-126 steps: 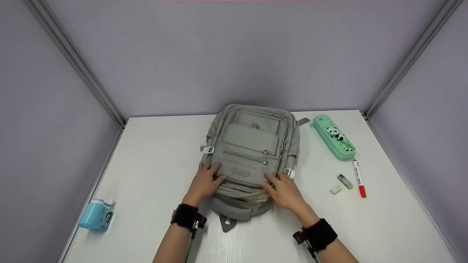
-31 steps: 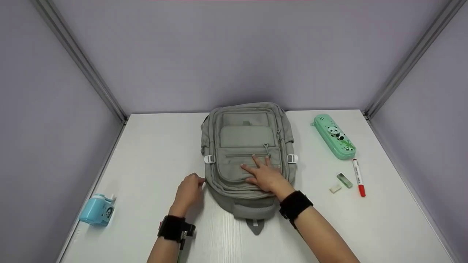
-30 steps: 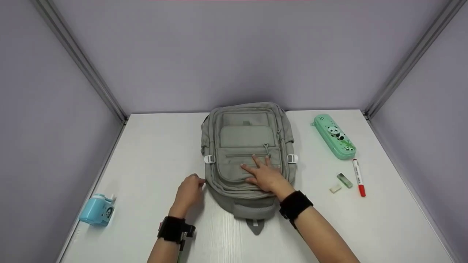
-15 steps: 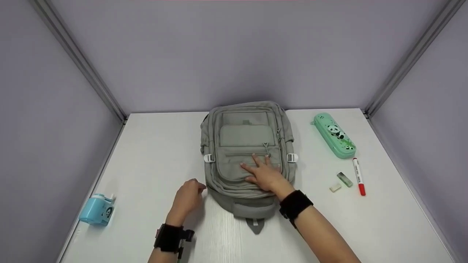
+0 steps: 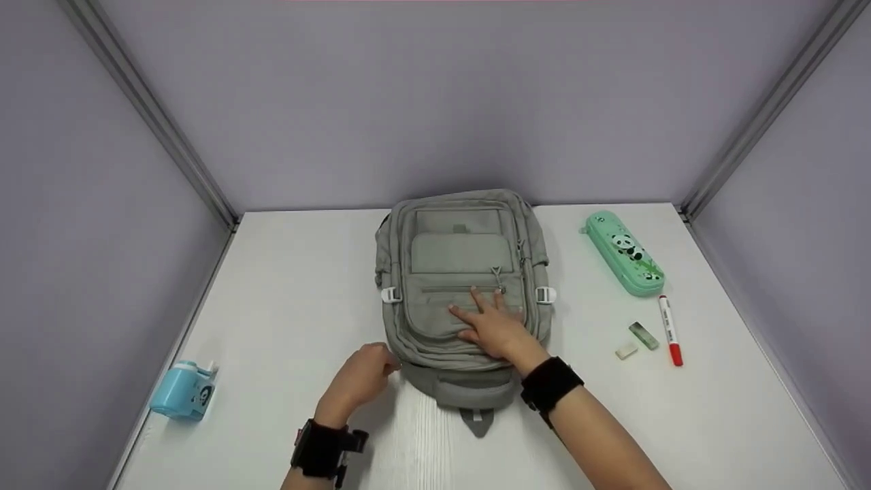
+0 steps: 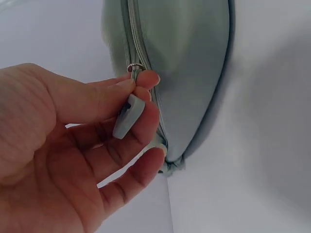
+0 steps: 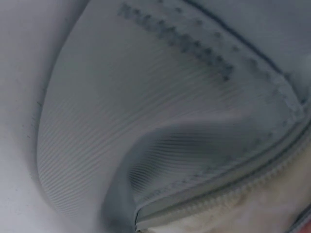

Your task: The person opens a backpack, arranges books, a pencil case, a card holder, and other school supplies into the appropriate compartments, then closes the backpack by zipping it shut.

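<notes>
1. One grey-green backpack lies front-up on the worktop, carry handle toward us.
2. Left grip at the backpack's near-left edge: we see thumb and finger pinching a zipper pull, its tab poking out past the thumb.
3. Right grip rests on the backpack's front near the handle end, fingers spread.
4. Right of the backpack we have a green panda pencil case, with a red-capped marker just beside its near end.
5. Between backpack and marker: green block, pale block, near each other.
6. Well left of the backpack: light-blue panda-print gadget.
</notes>
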### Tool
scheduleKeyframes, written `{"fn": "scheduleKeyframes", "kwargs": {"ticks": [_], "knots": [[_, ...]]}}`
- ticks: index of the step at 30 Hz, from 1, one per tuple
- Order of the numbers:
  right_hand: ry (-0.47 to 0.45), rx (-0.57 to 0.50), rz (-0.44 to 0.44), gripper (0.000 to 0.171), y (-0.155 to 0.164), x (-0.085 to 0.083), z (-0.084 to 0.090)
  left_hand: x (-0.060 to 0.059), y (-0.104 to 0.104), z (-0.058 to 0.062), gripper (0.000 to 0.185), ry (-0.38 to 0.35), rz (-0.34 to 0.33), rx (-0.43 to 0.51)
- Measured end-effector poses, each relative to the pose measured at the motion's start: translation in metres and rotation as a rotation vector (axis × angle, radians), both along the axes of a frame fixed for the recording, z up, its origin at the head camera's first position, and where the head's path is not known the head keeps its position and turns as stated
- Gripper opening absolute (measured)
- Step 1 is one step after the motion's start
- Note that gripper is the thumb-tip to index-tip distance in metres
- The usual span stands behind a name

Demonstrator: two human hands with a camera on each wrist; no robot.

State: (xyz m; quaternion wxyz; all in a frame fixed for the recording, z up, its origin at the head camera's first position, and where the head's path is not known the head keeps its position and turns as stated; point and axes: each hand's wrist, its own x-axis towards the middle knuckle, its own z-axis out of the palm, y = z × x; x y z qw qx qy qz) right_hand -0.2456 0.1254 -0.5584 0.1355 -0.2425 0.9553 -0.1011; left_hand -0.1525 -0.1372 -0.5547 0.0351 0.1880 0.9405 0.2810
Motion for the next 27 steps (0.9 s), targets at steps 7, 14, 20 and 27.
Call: {"fn": "scheduleKeyframes", "kwargs": {"ticks": [7, 14, 20, 27], "knots": [[0.06, 0.026, -0.006, 0.055, 0.0, 0.003, -0.002, 0.003, 0.021, 0.002, 0.045, -0.003, -0.147, 0.089], [0.106, -0.022, 0.001, 0.055, 0.003, 0.006, -0.008, 0.005, 0.036, 0.009, 0.048, -0.018, -0.174, 0.06], [0.152, -0.194, 0.02, 0.052, 0.01, 0.021, -0.006, 0.007, 0.039, 0.018, 0.05, 0.048, -0.118, -0.027], [0.375, -0.427, 0.186, 0.036, 0.0, 0.054, 0.007, 0.009, 0.041, 0.022, 0.039, 0.099, -0.046, -0.055]]}}
